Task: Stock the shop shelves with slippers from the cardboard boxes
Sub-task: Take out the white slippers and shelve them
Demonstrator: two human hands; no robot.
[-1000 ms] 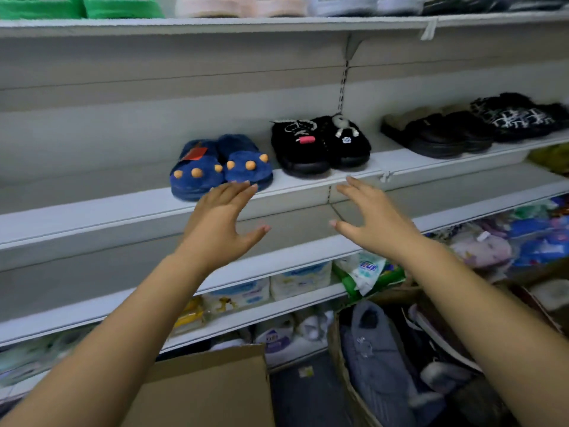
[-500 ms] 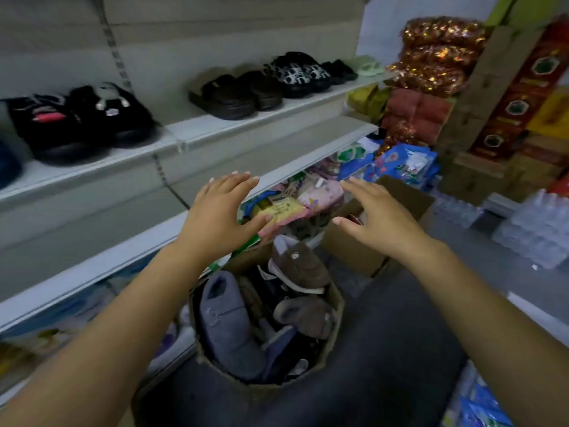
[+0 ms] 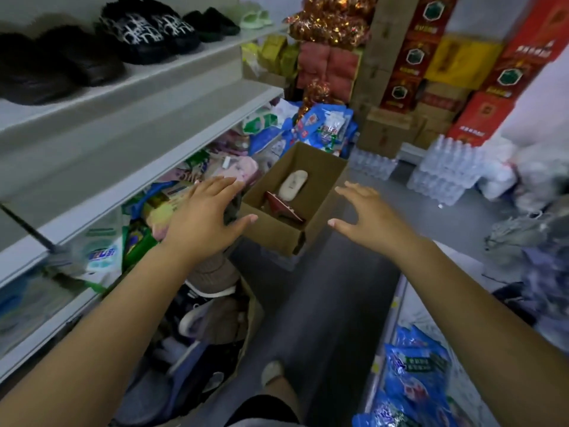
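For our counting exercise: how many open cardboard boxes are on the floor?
2. The far box stands mid-aisle, holding a cream slipper; the near box sits by the shelves, packed with slippers. Others may be hidden.

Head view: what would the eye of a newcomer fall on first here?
The left hand and right hand spread open at the centre, in front of an open cardboard box holding a pale slipper. Dark fluffy slippers line the shelf at upper left; red cartons stack up at upper right.
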